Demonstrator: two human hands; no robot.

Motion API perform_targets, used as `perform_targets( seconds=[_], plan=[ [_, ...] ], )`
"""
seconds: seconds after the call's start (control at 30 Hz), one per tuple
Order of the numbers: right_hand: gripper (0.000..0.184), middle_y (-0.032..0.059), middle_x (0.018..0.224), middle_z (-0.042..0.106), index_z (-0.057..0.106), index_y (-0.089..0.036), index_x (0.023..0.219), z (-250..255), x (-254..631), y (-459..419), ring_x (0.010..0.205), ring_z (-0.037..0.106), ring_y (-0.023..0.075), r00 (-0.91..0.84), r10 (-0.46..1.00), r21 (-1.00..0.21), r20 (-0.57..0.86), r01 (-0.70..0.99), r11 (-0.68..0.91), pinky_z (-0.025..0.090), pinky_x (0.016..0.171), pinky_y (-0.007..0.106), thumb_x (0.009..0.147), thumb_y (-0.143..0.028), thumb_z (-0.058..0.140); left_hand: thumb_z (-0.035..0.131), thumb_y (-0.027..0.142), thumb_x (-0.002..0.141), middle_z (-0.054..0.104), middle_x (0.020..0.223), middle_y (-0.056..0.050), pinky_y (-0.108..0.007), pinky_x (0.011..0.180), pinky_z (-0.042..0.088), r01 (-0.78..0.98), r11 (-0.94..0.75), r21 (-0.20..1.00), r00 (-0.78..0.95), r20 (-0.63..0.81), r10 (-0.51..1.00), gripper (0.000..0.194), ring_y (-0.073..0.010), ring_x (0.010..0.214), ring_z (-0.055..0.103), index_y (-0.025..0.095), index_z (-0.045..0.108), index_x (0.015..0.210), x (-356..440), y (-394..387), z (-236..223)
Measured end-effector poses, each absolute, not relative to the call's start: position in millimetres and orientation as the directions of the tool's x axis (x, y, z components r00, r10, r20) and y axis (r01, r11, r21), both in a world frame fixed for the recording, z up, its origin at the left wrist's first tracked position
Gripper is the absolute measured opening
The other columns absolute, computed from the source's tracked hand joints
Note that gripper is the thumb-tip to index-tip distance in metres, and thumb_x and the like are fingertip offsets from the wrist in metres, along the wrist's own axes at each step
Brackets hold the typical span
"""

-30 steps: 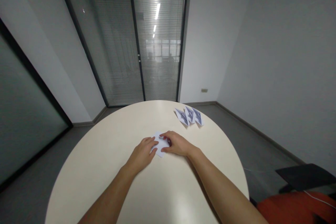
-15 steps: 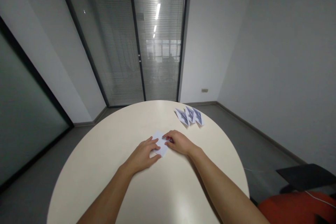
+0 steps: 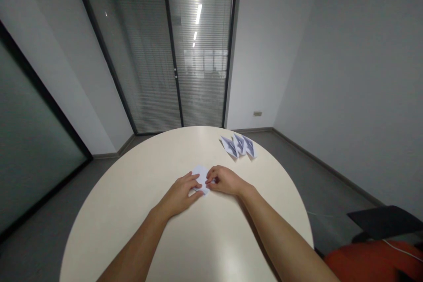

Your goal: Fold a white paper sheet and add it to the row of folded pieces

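Head view: on the round counter, the left hand lies flat with open fingers on the paper, while the right hand pinches its right edge. An uneven press could skew the crease, or the sheet could slide on the smooth top. Beyond the paper, three folded pieces lie near the far rim.

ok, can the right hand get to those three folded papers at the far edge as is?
Probably yes: the right hand rests on the white paper, and only bare table lies between it and the folded papers.

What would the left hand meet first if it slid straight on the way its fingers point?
The left hand points up-right, fingertips already on the white paper. Next, probably the right hand pinching it; depth is unclear.
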State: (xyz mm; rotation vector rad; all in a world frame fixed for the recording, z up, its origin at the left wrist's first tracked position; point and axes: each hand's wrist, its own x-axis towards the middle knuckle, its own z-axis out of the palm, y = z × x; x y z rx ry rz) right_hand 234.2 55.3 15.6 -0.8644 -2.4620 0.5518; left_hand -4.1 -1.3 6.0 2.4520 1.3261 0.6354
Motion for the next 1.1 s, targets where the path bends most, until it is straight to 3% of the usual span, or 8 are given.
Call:
perform_targets(
  seconds=[0.2,0.33,0.57,0.8,1.1],
  plan=[
    [0.026,0.0063,0.094,0.076,0.08,-0.019,0.084,24.3,232.5,49.3,0.086,0.066,0.0185,-0.695,0.663,-0.52,0.278,0.471,0.712,0.045,0.077,0.026,0.091,-0.04,0.066,0.05,0.039,0.101,0.066,0.137,-0.007,-0.044,0.117,0.04,0.698,-0.574,0.429,0.489,0.3,0.819,0.03,-0.025,0.135,0.055,0.026,0.076,0.108,-1.1,0.1,7.4],
    [0.027,0.0046,0.086,0.077,0.081,-0.02,0.092,26.4,232.9,48.7,0.079,0.065,0.0175,-0.698,0.666,-0.518,0.262,0.48,0.708,0.043,0.075,0.026,0.093,-0.039,0.061,0.049,0.037,0.102,0.066,0.137,-0.008,-0.039,0.114,0.043,0.707,-0.545,0.451,0.445,0.315,0.838,0.03,-0.0227,0.131,0.058,0.025,0.076,0.108,-0.9,1.6,6.2],
    [0.025,0.0043,0.087,0.078,0.08,-0.02,0.099,23.9,233.6,50.7,0.072,0.063,0.0162,-0.674,0.7,-0.521,0.238,0.519,0.677,0.041,0.068,0.025,0.083,-0.036,0.07,0.048,0.031,0.101,0.072,0.126,-0.008,-0.036,0.107,0.046,0.732,-0.475,0.489,0.364,0.309,0.879,0.03,-0.0232,0.124,0.063,0.022,0.072,0.116,-0.4,4.3,3.6],
    [0.017,0.0039,0.079,0.075,0.078,-0.018,0.087,21.8,234.4,52.2,0.066,0.06,0.0141,-0.63,0.74,-0.52,0.235,0.562,0.643,0.037,0.063,0.024,0.084,-0.026,0.063,0.045,0.031,0.101,0.075,0.113,-0.009,-0.03,0.088,0.049,0.749,-0.411,0.519,0.313,0.269,0.911,0.029,-0.0219,0.102,0.069,0.022,0.072,0.108,0.9,0.7,10.3],
    [0.023,0.0066,0.087,0.075,0.075,-0.017,0.093,25.7,233.8,51.0,0.073,0.061,0.016,-0.57,0.781,-0.537,0.254,0.589,0.604,0.038,0.066,0.025,0.094,-0.031,0.057,0.042,0.032,0.102,0.072,0.086,-0.005,-0.025,0.07,0.041,0.809,-0.287,0.513,0.187,0.238,0.953,0.028,-0.0178,0.078,0.065,0.021,0.065,0.091,0.3,6.5,4.3]
  ],
)
